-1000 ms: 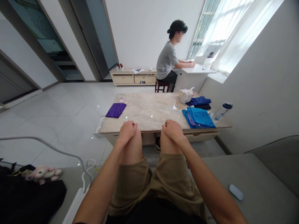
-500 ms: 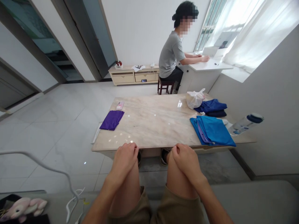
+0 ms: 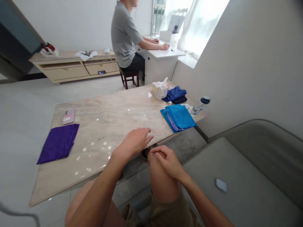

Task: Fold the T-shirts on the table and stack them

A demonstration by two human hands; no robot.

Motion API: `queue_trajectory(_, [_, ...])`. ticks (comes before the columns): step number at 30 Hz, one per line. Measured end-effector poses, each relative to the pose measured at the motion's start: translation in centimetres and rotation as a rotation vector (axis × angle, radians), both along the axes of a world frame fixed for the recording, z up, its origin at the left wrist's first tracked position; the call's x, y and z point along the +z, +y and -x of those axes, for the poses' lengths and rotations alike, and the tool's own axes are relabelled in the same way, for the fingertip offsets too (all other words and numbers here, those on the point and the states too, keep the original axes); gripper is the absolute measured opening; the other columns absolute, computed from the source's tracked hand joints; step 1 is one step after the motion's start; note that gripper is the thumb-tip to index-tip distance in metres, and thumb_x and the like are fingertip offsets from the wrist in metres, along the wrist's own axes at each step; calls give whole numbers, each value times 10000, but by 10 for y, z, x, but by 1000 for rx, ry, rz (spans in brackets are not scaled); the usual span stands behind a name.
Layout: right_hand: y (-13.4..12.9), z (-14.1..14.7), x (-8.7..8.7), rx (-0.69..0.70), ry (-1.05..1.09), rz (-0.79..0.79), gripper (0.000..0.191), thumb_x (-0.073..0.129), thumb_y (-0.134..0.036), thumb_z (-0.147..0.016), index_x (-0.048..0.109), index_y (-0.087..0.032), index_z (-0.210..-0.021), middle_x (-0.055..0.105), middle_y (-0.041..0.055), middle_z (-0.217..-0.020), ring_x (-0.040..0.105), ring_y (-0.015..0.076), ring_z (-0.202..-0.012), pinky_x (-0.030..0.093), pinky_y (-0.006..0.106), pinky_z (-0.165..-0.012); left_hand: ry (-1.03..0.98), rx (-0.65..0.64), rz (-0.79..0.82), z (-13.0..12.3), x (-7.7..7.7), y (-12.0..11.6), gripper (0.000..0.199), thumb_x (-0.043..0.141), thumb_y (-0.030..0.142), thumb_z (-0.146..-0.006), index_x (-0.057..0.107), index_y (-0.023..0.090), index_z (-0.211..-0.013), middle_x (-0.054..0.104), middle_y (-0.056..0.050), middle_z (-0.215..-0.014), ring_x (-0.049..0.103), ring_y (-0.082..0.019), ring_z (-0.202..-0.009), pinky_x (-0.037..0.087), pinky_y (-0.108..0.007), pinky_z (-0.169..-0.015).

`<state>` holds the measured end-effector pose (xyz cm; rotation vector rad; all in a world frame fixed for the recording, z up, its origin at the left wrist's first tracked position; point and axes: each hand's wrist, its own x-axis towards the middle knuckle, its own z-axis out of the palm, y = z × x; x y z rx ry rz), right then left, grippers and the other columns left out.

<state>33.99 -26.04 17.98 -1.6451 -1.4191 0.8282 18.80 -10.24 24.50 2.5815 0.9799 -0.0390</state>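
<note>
My left hand (image 3: 136, 140) hovers over the front edge of the marble-topped table (image 3: 111, 116), its thumb and fingers apart with nothing in them. On my bare right knee rests my right hand (image 3: 168, 160), fingers loosely stretched and holding nothing. A folded blue cloth (image 3: 181, 116) with a lilac layer inside lies at the table's right front. At the left end is a folded purple cloth (image 3: 59, 142), with a pink phone (image 3: 69, 116) behind it. Neither hand touches these cloths.
A white plastic bag (image 3: 161, 89), dark blue cloth (image 3: 175, 93) and a clear bottle (image 3: 200, 105) stand at the table's far right. Another person (image 3: 127, 37) sits at a white desk (image 3: 163, 52). A small white case (image 3: 221, 185) lies on the grey sofa (image 3: 248, 176).
My view has swung to the right. My left hand has lifted off my left knee and moved right over the table edge. My right hand stays on my right knee.
</note>
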Motion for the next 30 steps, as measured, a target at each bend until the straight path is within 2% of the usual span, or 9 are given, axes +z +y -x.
queue_trajectory(3, [20,-27,-14,-118,-10,59,269,542,-219,-989,807,-223,-1037,835,62,-1089,757,224,-1043,565,336,-971,51,0,-74,2,-21,2,279,499,280,-1096,755,207,-1181,802,-163,-1166,741,-339,-1128,511,-401,-942])
queue_trajectory(7, [69,-97,-33,-352,-419,116,304,512,-173,-981,784,-158,-1115,800,130,-1170,701,245,-1109,523,350,-1009,88,8,-45,15,-38,-8,227,562,302,-1071,763,212,-1128,797,-167,-1078,745,-357,-1033,509,-410,-865])
queue_trajectory(12, [128,-167,-49,-484,-831,364,558,641,-398,-1038,620,-66,-1486,629,248,-1454,553,332,-1304,430,389,-1082,41,10,-4,22,-24,-5,230,551,331,-1085,758,232,-1098,790,-145,-1052,733,-339,-1011,490,-400,-852])
queue_trajectory(14, [140,-178,-55,-486,-890,457,577,682,-442,-1029,642,-71,-1468,614,253,-1460,535,336,-1323,432,377,-1053,49,16,-27,20,-14,0,255,521,335,-1099,753,233,-1124,785,-143,-1060,728,-332,-1016,492,-398,-857])
queue_trajectory(18, [147,-190,-56,-475,-869,490,344,585,-333,-1090,768,-125,-1294,717,208,-1337,615,286,-1258,439,343,-1002,14,46,-34,15,-3,3,256,522,325,-1104,746,221,-1172,783,-149,-1103,727,-331,-1041,504,-403,-881])
queue_trajectory(21, [151,-191,-39,-572,-829,445,351,531,-296,-1102,746,-111,-1308,768,224,-1235,694,290,-1144,458,361,-955,-36,83,-44,16,0,1,241,540,327,-1099,744,227,-1180,785,-145,-1122,725,-325,-1056,517,-401,-892])
queue_trajectory(24, [164,-177,-5,-737,-793,247,365,506,-272,-1088,695,-79,-1334,778,248,-1163,725,326,-1057,482,406,-926,-84,163,-53,22,2,1,261,521,337,-1110,744,223,-1180,783,-143,-1166,720,-318,-1087,532,-400,-904])
queue_trajectory(27, [187,-142,41,-783,-706,-92,304,529,-277,-1055,696,-119,-1254,786,193,-1060,726,322,-964,506,432,-902,-147,304,-75,35,4,11,265,510,335,-1119,739,219,-1184,778,-125,-1201,708,-296,-1131,540,-380,-932])
queue_trajectory(30, [212,-88,84,-695,-518,-352,212,573,-337,-1029,693,-184,-1115,734,78,-822,689,276,-765,526,419,-822,-240,500,-109,56,8,28,247,521,308,-1114,723,232,-1234,772,-101,-1238,693,-274,-1184,540,-356,-960])
